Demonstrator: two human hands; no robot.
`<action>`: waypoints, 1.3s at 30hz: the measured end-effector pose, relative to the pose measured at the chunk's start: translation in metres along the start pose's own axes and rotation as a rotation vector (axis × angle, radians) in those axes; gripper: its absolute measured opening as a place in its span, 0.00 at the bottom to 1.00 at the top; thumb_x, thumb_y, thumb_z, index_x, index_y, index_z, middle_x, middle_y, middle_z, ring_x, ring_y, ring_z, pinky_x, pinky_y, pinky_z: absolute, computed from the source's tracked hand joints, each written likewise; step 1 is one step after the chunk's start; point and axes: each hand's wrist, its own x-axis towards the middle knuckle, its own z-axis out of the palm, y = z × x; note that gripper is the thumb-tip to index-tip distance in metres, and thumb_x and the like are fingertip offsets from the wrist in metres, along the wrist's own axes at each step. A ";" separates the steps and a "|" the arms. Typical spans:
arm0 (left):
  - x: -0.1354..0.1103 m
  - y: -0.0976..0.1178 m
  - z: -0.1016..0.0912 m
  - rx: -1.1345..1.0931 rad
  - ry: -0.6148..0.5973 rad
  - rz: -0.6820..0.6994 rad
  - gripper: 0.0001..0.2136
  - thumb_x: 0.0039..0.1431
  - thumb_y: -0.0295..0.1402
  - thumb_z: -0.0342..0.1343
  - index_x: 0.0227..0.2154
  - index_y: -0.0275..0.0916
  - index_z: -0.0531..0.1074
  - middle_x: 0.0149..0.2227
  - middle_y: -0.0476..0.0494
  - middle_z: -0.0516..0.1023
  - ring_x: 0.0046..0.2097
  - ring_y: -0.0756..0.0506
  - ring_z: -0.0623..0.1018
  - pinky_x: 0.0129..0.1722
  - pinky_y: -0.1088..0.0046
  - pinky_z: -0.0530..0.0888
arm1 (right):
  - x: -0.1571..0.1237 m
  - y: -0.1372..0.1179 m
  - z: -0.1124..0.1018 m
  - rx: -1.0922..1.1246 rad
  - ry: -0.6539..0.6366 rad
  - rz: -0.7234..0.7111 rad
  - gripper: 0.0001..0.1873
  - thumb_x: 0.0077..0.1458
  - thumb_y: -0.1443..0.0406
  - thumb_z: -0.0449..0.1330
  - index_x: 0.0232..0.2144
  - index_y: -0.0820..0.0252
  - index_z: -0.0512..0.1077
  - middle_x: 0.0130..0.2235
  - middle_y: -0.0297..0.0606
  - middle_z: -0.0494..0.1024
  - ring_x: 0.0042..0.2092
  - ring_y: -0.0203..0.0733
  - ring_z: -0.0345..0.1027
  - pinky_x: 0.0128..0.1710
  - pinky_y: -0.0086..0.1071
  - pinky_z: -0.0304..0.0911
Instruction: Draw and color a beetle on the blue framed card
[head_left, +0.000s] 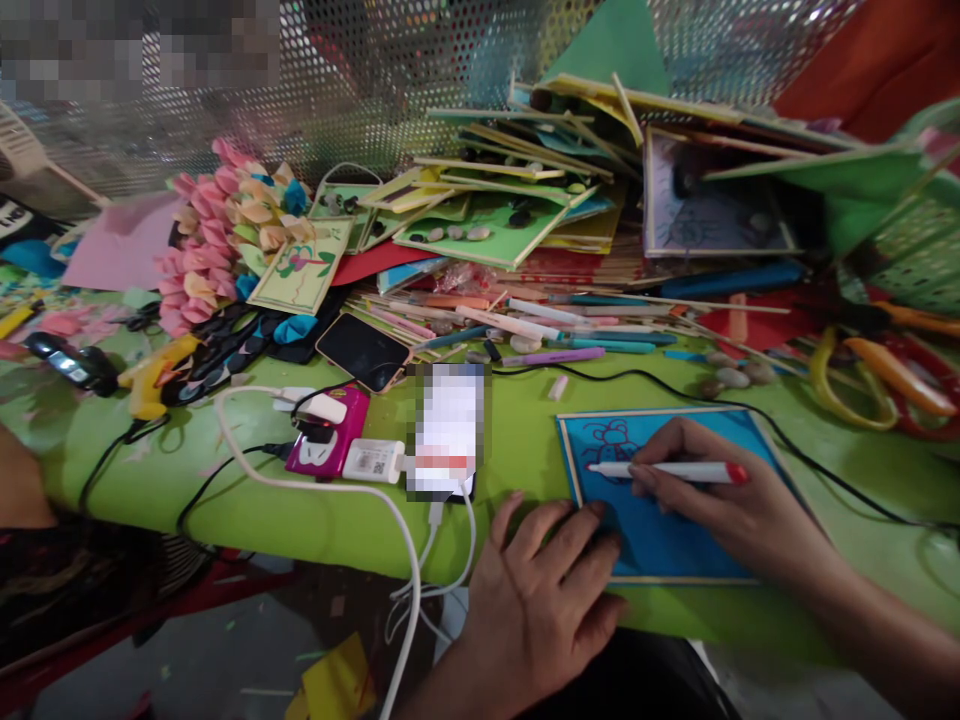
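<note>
Gripping a white marker with a red cap [667, 471], the right hand [720, 500] draws on a blue framed card [660, 540] near the green table's front edge [337, 535], while the left hand [540, 600], fingers spread flat, seemingly pins its lower-left corner.

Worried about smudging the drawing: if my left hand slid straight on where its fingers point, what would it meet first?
Probably the right hand gripping the pen; the left hand lies partly on the blue card.

Soft, even light is falling on the green table [525, 440], perhaps from above, casting faint shadows. Frame edges are bending and blurring, and pixelated blocks [448, 430] are covering some patches.
</note>
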 end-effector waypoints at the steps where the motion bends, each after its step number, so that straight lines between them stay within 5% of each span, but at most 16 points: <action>1: 0.000 0.000 0.000 -0.005 0.003 -0.001 0.16 0.75 0.47 0.60 0.58 0.49 0.82 0.67 0.54 0.81 0.60 0.42 0.78 0.72 0.56 0.60 | 0.000 0.001 0.000 0.002 -0.002 0.000 0.30 0.53 0.35 0.72 0.28 0.53 0.78 0.25 0.35 0.79 0.25 0.40 0.68 0.29 0.35 0.70; 25: 0.002 0.001 -0.003 -0.014 -0.003 -0.009 0.17 0.74 0.46 0.61 0.59 0.49 0.81 0.67 0.57 0.81 0.60 0.43 0.78 0.69 0.54 0.62 | -0.008 0.022 -0.006 -0.007 0.066 -0.033 0.22 0.60 0.41 0.71 0.28 0.49 0.77 0.24 0.33 0.76 0.27 0.43 0.68 0.32 0.38 0.68; 39: 0.002 0.001 -0.004 -0.017 -0.010 -0.009 0.15 0.76 0.46 0.60 0.57 0.49 0.82 0.67 0.56 0.81 0.60 0.43 0.78 0.70 0.55 0.61 | -0.004 0.007 -0.004 -0.034 0.017 -0.037 0.27 0.56 0.39 0.71 0.26 0.53 0.76 0.24 0.34 0.78 0.24 0.41 0.68 0.26 0.34 0.64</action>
